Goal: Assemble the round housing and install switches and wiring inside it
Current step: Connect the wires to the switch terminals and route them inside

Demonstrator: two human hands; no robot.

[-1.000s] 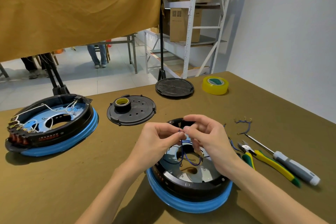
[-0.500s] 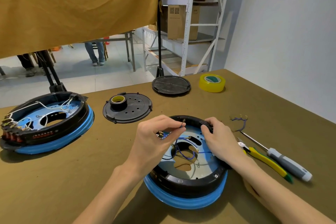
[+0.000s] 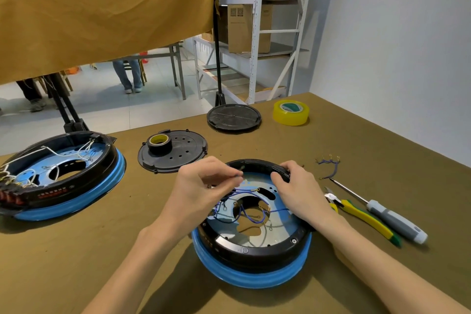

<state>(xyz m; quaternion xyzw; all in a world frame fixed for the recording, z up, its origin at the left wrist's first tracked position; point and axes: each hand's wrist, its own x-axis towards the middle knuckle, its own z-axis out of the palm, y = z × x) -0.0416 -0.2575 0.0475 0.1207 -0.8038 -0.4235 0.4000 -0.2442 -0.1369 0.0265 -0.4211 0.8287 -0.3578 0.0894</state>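
Since the hands parted, left hand (image 3: 204,186) pinching blue wire (image 3: 244,189), right hand (image 3: 297,190) gripping housing (image 3: 254,250) rim.

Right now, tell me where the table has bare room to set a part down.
Bare cloth lies in front of the left housing, near the table's front-left corner, and behind the loose wires toward the tape roll. It is crowded right of the near housing: cutters, screwdriver.

Black round housing (image 3: 251,250), blue-banded, holds blue wiring (image 3: 251,214).
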